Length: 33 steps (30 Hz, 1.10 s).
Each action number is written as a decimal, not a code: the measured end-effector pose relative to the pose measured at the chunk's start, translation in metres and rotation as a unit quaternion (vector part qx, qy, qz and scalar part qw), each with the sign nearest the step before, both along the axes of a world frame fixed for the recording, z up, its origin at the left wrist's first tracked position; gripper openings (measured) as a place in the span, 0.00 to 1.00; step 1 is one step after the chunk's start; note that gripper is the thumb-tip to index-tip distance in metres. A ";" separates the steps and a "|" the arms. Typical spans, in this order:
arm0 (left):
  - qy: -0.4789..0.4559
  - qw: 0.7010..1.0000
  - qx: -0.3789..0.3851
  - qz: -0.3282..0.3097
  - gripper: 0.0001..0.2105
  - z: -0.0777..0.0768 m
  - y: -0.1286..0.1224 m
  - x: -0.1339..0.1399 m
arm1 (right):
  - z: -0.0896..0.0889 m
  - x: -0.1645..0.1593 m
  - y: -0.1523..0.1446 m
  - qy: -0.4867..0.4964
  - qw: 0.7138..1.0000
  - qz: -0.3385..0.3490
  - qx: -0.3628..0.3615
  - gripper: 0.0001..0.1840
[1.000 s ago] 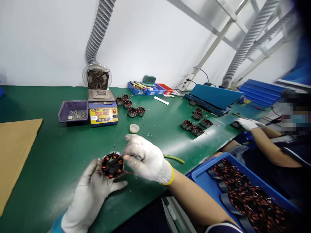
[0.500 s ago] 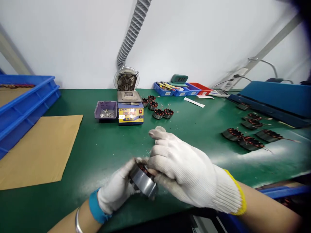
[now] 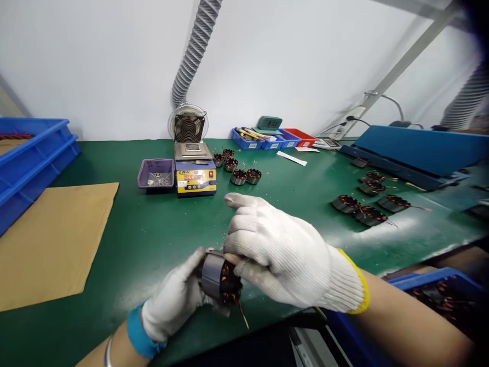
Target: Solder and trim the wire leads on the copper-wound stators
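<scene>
A motor stator, a grey steel ring with copper windings, lies tilted on its side in my gloved left hand, fingers wrapped round it. Its winding end faces right, and a thin lead wire hangs down from it. Over the stator's upper right edge is my gloved right hand, with its fingers curled and its thumb and fingertips closed together against the winding end. What lies between those fingertips is hidden.
A blue-yellow heated solder unit stands ahead beside a purple tray of small scraps. Several stators sit right of it, and more stators farther right. Cardboard and blue crates are left; a blue bin is lower right.
The stator has turned, so its winding end and a hanging lead now show at the right. Both hands stay on it. The whole view has shifted slightly to the right.
</scene>
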<state>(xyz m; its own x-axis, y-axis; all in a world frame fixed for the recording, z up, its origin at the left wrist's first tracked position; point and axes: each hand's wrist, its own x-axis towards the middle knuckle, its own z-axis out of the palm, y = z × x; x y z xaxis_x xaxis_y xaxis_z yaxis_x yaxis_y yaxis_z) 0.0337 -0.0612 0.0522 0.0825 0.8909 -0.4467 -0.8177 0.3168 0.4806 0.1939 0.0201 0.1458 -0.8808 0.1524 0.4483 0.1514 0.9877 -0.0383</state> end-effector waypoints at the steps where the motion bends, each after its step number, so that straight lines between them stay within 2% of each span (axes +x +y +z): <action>1: -0.033 0.999 -0.003 0.008 0.11 0.004 0.000 -0.005 | 0.000 0.001 -0.001 0.003 1.000 -0.002 0.000 0.07; 2: -0.058 0.997 -0.008 0.053 0.13 0.007 0.003 -0.011 | 0.002 0.002 -0.002 0.008 1.000 -0.003 -0.002 0.06; 4: -0.063 0.981 -0.018 0.184 0.19 0.009 0.012 -0.020 | 0.005 -0.001 -0.004 0.015 1.000 0.004 -0.010 0.06; 5: -0.050 0.973 -0.022 0.225 0.22 0.008 0.016 -0.021 | 0.006 -0.003 -0.005 0.015 1.000 0.011 -0.017 0.05; 6: -0.040 0.971 -0.027 0.235 0.23 0.005 0.020 -0.020 | 0.008 -0.006 -0.005 0.014 0.999 0.021 -0.022 0.05; 7: -0.036 0.976 -0.031 0.211 0.22 0.002 0.022 -0.017 | 0.008 -0.009 -0.005 0.014 0.999 0.030 -0.027 0.04; 8: -0.036 0.986 -0.030 0.159 0.20 -0.002 0.022 -0.013 | 0.008 -0.011 -0.004 0.017 0.999 0.036 -0.033 0.04; 10: -0.034 0.999 -0.006 0.009 0.14 -0.008 0.017 -0.004 | 0.005 -0.012 0.000 0.033 0.997 0.039 -0.052 0.03; 12: -0.018 0.992 0.041 -0.119 0.18 -0.011 0.008 0.000 | -0.002 -0.009 0.005 0.062 0.994 0.035 -0.082 0.04; 13: -0.003 0.987 0.061 -0.150 0.20 -0.011 0.004 0.001 | -0.006 -0.006 0.007 0.079 0.991 0.032 -0.100 0.05; 15: 0.036 0.985 0.083 -0.149 0.22 -0.010 -0.001 -0.001 | -0.017 -0.001 0.009 0.115 0.983 0.024 -0.144 0.06; 18: 0.116 0.982 0.112 -0.095 0.22 -0.008 0.000 -0.003 | -0.038 0.001 0.009 0.175 0.953 -0.013 -0.247 0.07; 20: 0.165 0.976 0.129 -0.057 0.22 -0.008 0.002 -0.001 | -0.052 0.000 0.013 0.218 0.915 -0.047 -0.335 0.07; 21: 0.185 0.973 0.130 -0.043 0.22 -0.008 0.003 0.001 | -0.058 0.000 0.016 0.250 0.887 -0.066 -0.382 0.07; 22: 0.204 0.970 0.126 -0.034 0.22 -0.009 0.004 0.002 | -0.063 0.001 0.021 0.291 0.851 -0.079 -0.429 0.08; 24: 0.233 0.967 0.105 -0.022 0.23 -0.012 0.004 0.004 | -0.070 0.007 0.031 0.415 0.754 -0.086 -0.503 0.12; 26: 0.239 0.968 0.082 -0.011 0.23 -0.014 0.005 0.003 | -0.076 0.017 0.038 0.525 0.657 -0.082 -0.534 0.15; 27: 0.229 0.971 0.070 -0.001 0.23 -0.015 0.006 0.003 | -0.080 0.022 0.038 0.542 0.634 -0.086 -0.545 0.15; 28: 0.213 0.975 0.059 0.010 0.22 -0.015 0.007 0.002 | -0.085 0.025 0.035 0.525 0.631 -0.101 -0.562 0.14; 29: 0.194 0.980 0.047 0.021 0.22 -0.015 0.007 0.002 | -0.091 0.028 0.029 0.479 0.642 -0.123 -0.585 0.13; 31: 0.160 0.986 0.021 0.034 0.21 -0.014 0.008 0.002 | -0.105 0.028 0.012 0.350 0.677 -0.166 -0.627 0.12; 33: 0.136 0.990 -0.006 0.032 0.20 -0.014 0.007 0.002 | -0.115 0.024 -0.006 0.286 0.712 -0.181 -0.616 0.11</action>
